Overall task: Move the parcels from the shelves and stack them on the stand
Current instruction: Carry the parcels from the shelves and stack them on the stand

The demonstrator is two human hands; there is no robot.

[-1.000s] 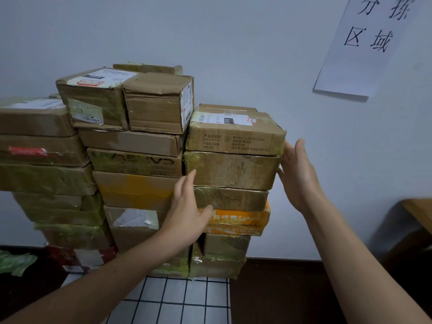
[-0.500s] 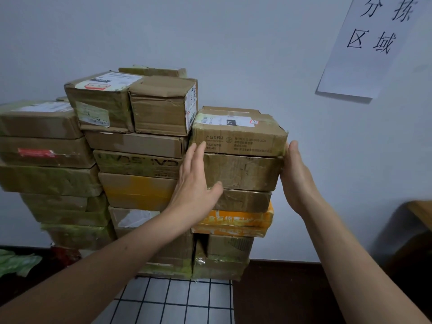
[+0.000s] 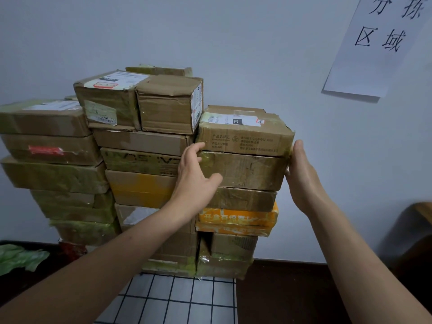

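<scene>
Cardboard parcel [image 3: 243, 170], second down | left hand [image 3: 194, 176] grips its end, right hand [image 3: 302, 176] presses flat — nudged, top parcel [image 3: 245, 136] may topple

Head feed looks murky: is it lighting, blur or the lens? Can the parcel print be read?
Head view: dim, flat bluish light; soft shadow under the paper sign; wide-angle bending tilts the left stack; left hand and right hand sharp, no motion smear; print on the top parcel legible but small; faint tape sheen on the second parcel.
</scene>
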